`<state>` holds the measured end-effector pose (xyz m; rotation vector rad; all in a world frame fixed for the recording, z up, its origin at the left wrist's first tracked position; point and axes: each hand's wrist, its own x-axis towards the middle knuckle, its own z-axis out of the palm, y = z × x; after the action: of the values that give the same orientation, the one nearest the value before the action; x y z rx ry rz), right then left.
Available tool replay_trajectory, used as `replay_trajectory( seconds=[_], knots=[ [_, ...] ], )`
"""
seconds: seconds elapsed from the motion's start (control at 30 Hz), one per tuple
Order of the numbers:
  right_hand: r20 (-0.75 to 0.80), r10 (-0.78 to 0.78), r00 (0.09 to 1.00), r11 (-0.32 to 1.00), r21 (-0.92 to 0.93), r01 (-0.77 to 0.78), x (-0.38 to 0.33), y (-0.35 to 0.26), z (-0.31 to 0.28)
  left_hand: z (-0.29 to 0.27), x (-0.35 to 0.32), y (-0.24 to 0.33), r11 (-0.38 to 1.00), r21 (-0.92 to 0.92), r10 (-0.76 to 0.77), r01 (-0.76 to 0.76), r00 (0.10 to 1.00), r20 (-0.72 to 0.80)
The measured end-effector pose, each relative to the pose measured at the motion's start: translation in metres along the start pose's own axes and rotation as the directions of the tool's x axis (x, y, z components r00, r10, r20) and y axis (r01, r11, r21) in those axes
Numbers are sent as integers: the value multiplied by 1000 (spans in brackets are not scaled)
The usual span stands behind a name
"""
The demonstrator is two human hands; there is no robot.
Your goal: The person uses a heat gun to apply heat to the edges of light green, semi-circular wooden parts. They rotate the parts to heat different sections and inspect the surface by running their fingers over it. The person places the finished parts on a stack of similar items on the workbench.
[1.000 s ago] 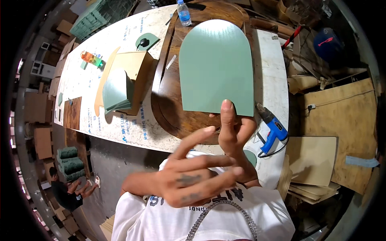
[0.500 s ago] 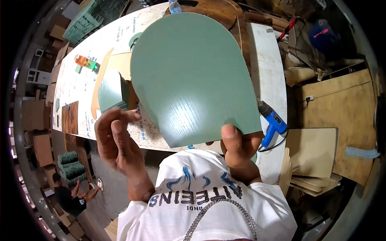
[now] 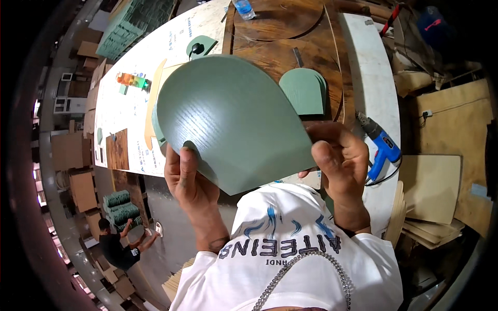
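Observation:
I hold a green arch-shaped panel [image 3: 231, 116] up close in front of me, its flat side facing the camera. My left hand [image 3: 187, 179] grips its lower left edge, thumb lying on the face. My right hand [image 3: 340, 160] pinches its right edge. The panel hides much of the workbench behind it. A small stack of similar green arched panels [image 3: 305, 90] lies on the brown wooden board [image 3: 280, 49] beyond.
A blue glue gun [image 3: 381, 147] lies on the white bench [image 3: 371, 72] to the right. A plastic bottle [image 3: 243, 9] stands at the far end. Plywood sheets [image 3: 430, 186] lean at right. Another person [image 3: 122, 246] crouches on the floor at lower left beside green rolls [image 3: 122, 207].
The panel has been turned and brought lower and closer. My left hand, open and apart from it one second ago, now grips its lower left edge; the right hand shifted to its right edge.

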<state>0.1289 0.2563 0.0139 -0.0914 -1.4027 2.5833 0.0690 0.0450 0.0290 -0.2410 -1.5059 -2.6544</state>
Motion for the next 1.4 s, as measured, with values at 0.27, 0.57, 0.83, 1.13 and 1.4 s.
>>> replay_trajectory(
  seconds=[0.27, 0.57, 0.83, 1.13, 1.4],
  knots=[
    [-89, 29, 996, 993, -108, -39, 0, -5, 10, 2, 3, 1, 1000, -15, -22, 22, 1000, -10],
    [125, 56, 991, 998, -5, -56, -3, -16, 2, -9, 4, 3, 999, 19, -48, 50, 996, -75],
    [-7, -118, 993, 899, -425, 104, 12, -4, 18, 7, -3, 1, 992, 92, -75, 84, 992, -100],
    [-153, -387, 909, 779, -581, 234, 14, 8, 16, 4, -10, 2, 987, 61, -143, 148, 987, -72],
    [-132, -367, 921, 830, -494, 259, 6, 24, -14, -2, -13, 9, 987, 51, -156, 154, 987, 28]
  ],
)
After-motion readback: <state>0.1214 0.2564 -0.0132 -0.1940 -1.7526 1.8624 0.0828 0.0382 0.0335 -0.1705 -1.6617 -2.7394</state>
